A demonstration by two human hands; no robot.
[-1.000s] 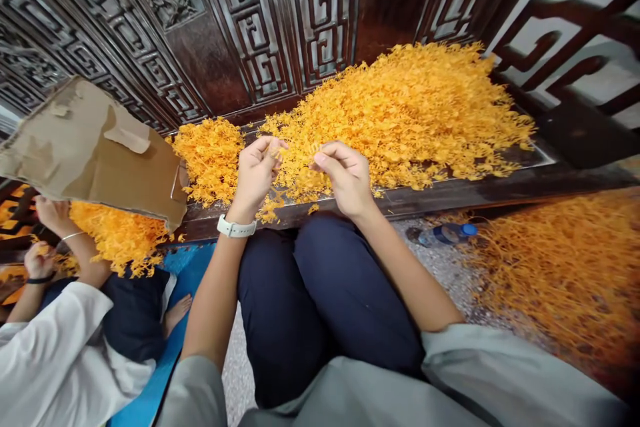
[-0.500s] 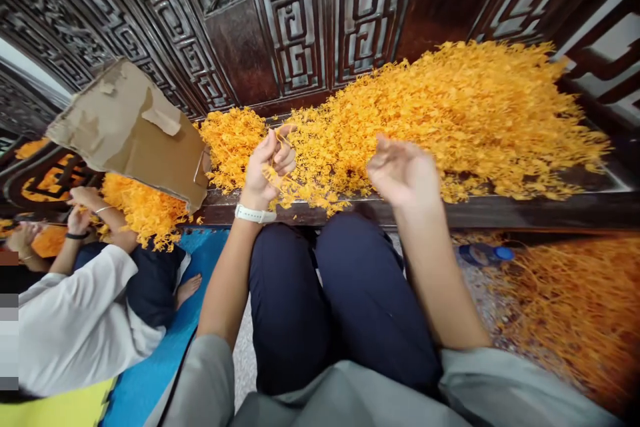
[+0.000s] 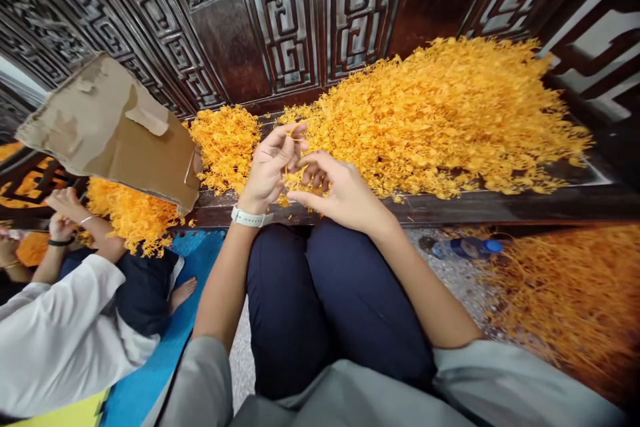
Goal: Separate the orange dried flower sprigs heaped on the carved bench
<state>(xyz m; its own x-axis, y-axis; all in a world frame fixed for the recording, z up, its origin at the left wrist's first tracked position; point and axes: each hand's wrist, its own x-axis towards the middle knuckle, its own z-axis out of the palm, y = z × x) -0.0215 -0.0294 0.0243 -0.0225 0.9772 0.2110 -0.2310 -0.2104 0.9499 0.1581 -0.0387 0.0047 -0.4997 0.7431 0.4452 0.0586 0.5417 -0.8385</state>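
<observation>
Orange strands (image 3: 425,120) heap just past the left hand (image 3: 267,170) and right hand (image 3: 345,197), which sit close together, though I can't tell if either's pinching anything.

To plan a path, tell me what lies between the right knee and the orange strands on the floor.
In the head view, a blue-capped water bottle lies on the speckled floor.
</observation>
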